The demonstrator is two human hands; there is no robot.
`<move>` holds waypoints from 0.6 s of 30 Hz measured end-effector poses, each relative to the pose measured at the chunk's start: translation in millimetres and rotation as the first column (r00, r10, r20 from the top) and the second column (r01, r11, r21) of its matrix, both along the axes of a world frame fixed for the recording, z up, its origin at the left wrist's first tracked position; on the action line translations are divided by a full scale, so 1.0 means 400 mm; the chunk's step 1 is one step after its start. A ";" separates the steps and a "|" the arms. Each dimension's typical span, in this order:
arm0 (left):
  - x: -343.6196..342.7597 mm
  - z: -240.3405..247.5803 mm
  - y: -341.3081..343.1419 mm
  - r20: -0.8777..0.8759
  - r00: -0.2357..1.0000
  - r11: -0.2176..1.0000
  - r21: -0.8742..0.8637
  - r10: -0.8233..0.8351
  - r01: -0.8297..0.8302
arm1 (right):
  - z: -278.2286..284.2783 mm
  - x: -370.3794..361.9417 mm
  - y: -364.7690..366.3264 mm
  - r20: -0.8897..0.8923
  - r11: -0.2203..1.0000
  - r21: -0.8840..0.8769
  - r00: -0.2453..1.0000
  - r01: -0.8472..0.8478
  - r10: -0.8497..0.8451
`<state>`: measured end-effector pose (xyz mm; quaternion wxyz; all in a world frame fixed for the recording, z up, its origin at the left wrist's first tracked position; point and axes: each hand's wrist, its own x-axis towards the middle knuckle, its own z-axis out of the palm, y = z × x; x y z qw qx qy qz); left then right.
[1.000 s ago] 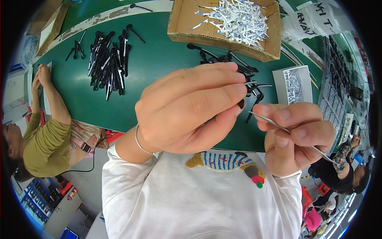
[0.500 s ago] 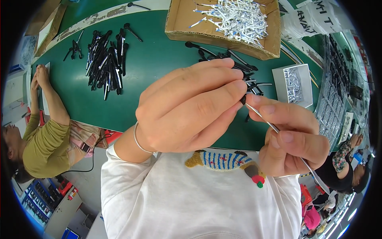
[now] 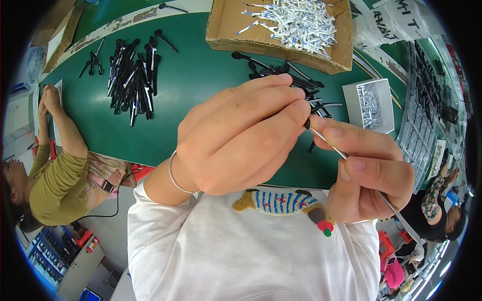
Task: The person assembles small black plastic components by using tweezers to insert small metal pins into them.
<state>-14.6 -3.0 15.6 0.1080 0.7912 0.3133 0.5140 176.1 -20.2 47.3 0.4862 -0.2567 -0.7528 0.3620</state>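
Holding a small black piece (image 3: 307,123) in the curled left hand (image 3: 241,138), pinched a thin silver tool (image 3: 329,141) in the right hand (image 3: 369,168). Gripped the black piece at the left fingertips, showing just a bit of it; could not see the rest behind the fingers. Squeezed the tool between right thumb and fingers, slanting its tip up to the black piece; could not tell touching from almost touching. Held both up high over the near side of a green table (image 3: 186,95), in front of a white shirt (image 3: 246,246). Wore a thin bracelet (image 3: 172,173) around the left wrist.

Saw a messy heap of black sticks (image 3: 314,84) just past the left hand. Behind that, saw a cardboard box (image 3: 281,56) with lots of white and blue strips (image 3: 301,27). Spotted a little pale box (image 3: 353,106) of shiny bits (image 3: 370,105) near the right hand. Saw a big pile of dark sticks (image 3: 133,80) well off to the left.
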 end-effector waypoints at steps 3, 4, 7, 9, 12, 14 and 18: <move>0.002 0.003 0.001 -0.013 1.000 1.000 0.015 -0.001 0.001 | 0.001 0.004 0.005 0.031 1.000 0.012 0.999 -0.014 0.014; 0.002 0.004 0.003 -0.021 1.000 1.000 0.020 -0.007 0.007 | 0.005 0.006 0.008 0.030 1.000 0.012 0.999 -0.014 0.013; 0.004 -0.006 0.006 -0.012 1.000 0.999 0.052 0.000 0.001 | 0.012 0.009 0.019 0.114 0.999 0.030 0.993 -0.035 0.032; 0.002 0.008 0.004 -0.014 1.000 0.999 0.043 0.003 -0.002 | 0.008 0.011 0.024 0.004 0.996 -0.011 0.996 -0.093 0.093; 0.002 0.006 0.009 -0.009 1.000 0.999 0.046 0.007 -0.007 | 0.012 0.009 0.018 0.046 0.999 0.002 0.998 -0.053 0.053; 0.001 0.006 0.008 -0.005 1.000 0.998 0.058 0.014 -0.014 | 0.013 0.003 0.010 0.083 1.000 0.015 0.996 -0.023 0.022; 0.004 0.007 0.007 -0.018 1.000 0.998 0.052 0.025 -0.024 | 0.021 -0.001 -0.002 0.168 0.998 0.041 0.984 0.046 -0.052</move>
